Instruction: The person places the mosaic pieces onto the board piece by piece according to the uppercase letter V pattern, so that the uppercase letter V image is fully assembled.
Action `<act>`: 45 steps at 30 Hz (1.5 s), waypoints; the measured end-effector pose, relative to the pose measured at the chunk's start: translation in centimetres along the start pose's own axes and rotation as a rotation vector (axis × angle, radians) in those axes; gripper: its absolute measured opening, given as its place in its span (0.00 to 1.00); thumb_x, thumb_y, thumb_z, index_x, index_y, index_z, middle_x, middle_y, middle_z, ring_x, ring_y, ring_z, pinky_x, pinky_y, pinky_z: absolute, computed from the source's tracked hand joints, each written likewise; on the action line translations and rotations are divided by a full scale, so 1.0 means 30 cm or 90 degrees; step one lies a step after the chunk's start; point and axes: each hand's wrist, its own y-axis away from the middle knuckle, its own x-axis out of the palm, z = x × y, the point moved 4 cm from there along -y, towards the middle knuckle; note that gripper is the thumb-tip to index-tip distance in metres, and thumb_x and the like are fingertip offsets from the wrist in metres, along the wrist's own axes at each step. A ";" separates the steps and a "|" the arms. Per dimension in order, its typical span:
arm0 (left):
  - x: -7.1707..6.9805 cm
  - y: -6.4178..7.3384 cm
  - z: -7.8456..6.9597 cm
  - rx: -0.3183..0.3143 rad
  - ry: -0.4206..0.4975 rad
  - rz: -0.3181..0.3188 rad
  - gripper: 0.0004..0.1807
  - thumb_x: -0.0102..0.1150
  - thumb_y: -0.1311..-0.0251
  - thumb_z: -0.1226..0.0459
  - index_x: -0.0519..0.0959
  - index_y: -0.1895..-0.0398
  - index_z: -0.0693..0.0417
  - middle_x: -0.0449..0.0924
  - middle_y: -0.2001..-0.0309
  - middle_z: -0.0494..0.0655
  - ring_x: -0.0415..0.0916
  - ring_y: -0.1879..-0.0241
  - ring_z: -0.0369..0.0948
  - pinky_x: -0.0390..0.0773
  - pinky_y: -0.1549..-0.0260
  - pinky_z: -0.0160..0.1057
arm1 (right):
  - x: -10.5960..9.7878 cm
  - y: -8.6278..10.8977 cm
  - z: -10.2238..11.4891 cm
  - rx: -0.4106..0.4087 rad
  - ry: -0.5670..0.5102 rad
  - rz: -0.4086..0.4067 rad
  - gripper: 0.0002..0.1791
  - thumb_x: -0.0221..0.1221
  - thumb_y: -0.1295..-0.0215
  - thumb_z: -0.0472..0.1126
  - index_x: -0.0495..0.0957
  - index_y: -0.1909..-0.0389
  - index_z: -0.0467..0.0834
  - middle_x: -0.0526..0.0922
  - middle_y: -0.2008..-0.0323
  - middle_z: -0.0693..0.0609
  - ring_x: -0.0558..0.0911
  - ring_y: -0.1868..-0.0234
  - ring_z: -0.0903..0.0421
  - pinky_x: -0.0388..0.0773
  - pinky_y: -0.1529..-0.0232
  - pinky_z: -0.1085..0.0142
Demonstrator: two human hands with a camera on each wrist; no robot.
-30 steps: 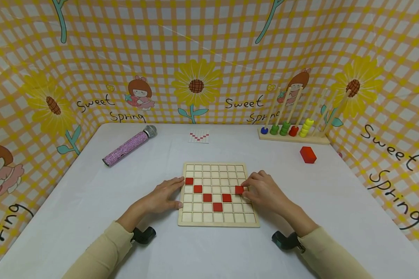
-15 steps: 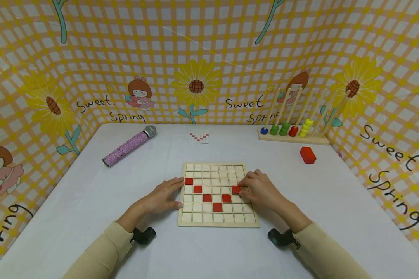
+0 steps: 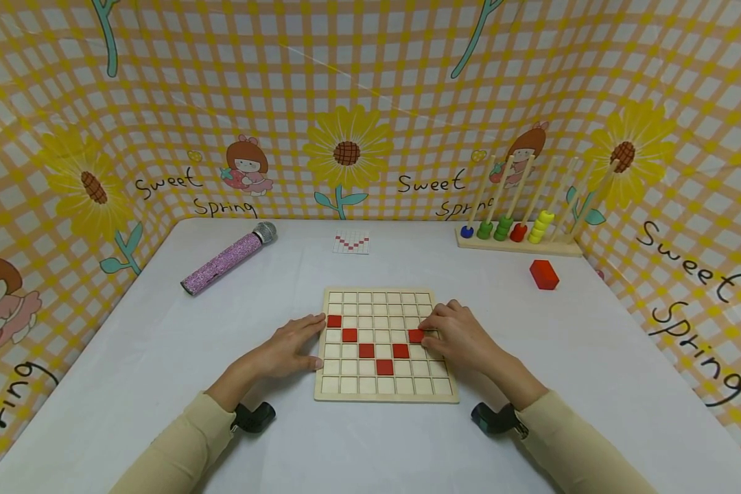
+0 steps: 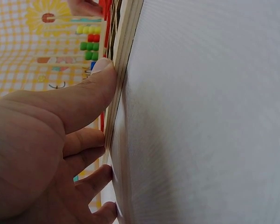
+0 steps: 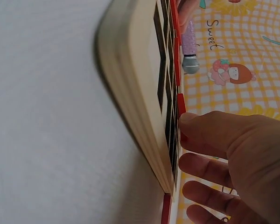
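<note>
A pale wooden grid board (image 3: 348, 385) lies on the table in the head view, with several red square tiles (image 3: 385, 367) in its squares. My left hand (image 3: 287, 348) rests against the board's left edge, thumb and fingers spread along the rim; the left wrist view shows the thumb (image 4: 91, 95) on that edge. Over the right part of the board, my right hand (image 3: 462, 336) pinches one red square tile (image 3: 415, 336) between thumb and fingertips. In the right wrist view this tile (image 5: 181, 103) stands slightly above the grid, partly hidden by the thumb.
Behind the board lies a small card (image 3: 351, 242) with a red V pattern on a grid. A glittery purple microphone (image 3: 225, 262) is at the back left. At the back right stand a wooden peg rack (image 3: 519, 245) with coloured beads and a red block (image 3: 544, 274).
My right hand has moved slightly left with the red square tile, bringing it over a square up and right of its nearest neighbour. The left hand has stayed still.
</note>
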 end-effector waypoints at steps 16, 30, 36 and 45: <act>-0.002 0.000 -0.003 -0.002 -0.004 0.000 0.41 0.64 0.44 0.59 0.57 0.30 0.64 0.52 0.26 0.56 0.47 0.27 0.57 0.47 0.31 0.62 | 0.003 -0.006 0.001 -0.015 0.007 -0.005 0.12 0.67 0.47 0.43 0.85 0.62 0.44 0.80 0.65 0.53 0.69 0.62 0.55 0.62 0.63 0.65; -0.002 -0.001 -0.004 0.007 0.000 -0.001 0.41 0.64 0.44 0.59 0.57 0.30 0.65 0.52 0.26 0.57 0.47 0.27 0.58 0.47 0.31 0.62 | -0.001 -0.002 -0.018 0.017 0.009 -0.014 0.12 0.68 0.48 0.43 0.85 0.62 0.45 0.81 0.63 0.51 0.70 0.61 0.54 0.64 0.62 0.64; -0.001 -0.001 -0.003 0.002 -0.001 0.001 0.42 0.64 0.44 0.59 0.57 0.30 0.64 0.52 0.26 0.56 0.47 0.27 0.57 0.46 0.31 0.61 | -0.014 0.010 -0.048 0.031 0.017 -0.028 0.15 0.68 0.48 0.44 0.84 0.60 0.44 0.80 0.64 0.51 0.69 0.62 0.54 0.63 0.62 0.64; -0.002 0.000 -0.004 0.006 -0.004 -0.002 0.41 0.64 0.44 0.59 0.57 0.30 0.65 0.52 0.26 0.56 0.47 0.27 0.57 0.46 0.30 0.61 | -0.032 0.022 -0.086 0.052 0.007 -0.022 0.19 0.68 0.48 0.43 0.83 0.55 0.41 0.80 0.60 0.47 0.70 0.59 0.52 0.65 0.60 0.62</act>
